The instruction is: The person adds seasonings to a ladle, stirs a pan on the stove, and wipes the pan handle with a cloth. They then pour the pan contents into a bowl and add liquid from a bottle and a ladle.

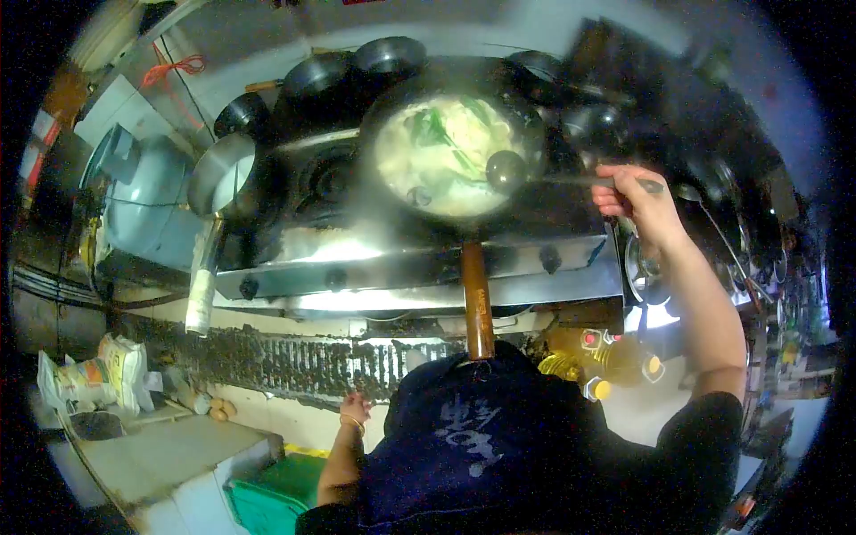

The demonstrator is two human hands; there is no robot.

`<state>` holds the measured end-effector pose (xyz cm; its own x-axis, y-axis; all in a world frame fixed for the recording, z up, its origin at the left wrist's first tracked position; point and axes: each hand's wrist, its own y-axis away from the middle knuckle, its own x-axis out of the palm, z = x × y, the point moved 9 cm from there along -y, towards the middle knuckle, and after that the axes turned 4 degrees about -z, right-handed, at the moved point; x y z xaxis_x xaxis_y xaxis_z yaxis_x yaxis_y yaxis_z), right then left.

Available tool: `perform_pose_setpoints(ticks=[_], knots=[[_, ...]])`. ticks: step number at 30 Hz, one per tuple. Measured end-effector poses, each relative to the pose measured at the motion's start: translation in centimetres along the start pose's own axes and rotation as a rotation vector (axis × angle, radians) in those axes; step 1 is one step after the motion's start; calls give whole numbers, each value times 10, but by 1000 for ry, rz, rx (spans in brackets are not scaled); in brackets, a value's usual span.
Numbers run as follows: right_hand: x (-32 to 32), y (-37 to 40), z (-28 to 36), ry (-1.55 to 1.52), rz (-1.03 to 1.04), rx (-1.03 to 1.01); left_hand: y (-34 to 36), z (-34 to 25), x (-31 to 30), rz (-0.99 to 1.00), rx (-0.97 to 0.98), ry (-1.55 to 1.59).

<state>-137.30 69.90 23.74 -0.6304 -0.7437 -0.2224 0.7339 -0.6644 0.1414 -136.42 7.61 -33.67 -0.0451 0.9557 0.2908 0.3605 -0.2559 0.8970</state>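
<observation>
My right hand [635, 198] is closed around the handle of a ladle [506, 169]. The ladle's round bowl rests at the right side of the soup [410, 160], a pale, steaming broth with green leaves and whitish pieces. This fills a large dark wok [528, 129] on the stove, its brown wooden handle [478, 303] pointing toward my apron [499, 428]. My left hand [356, 407] hangs low beside the apron, its fingers loosely apart and nothing visible in them. It is nearest the dark, grimy grating [285, 361] along the stove's front.
A small pot [207, 183] with a wrapped handle stands left of the wok. Several dark pans [390, 55] line the back. Oil bottles [629, 366] stand low at right. A white bag [125, 374] and a green bin [267, 495] are at lower left.
</observation>
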Motion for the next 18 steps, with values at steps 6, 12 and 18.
perform_pose_setpoints(ticks=[6, 12, 18], knots=[[12, -8, 1, 18, 41, 49, -7, 13, -5, 5, 34, 49], [23, -14, -11, -9, 77, 91, 1, 20, -18, -196, 102, -162], [40, -23, -33, -183, 96, 183, -19, 37, -25, 81, -70, 63]])
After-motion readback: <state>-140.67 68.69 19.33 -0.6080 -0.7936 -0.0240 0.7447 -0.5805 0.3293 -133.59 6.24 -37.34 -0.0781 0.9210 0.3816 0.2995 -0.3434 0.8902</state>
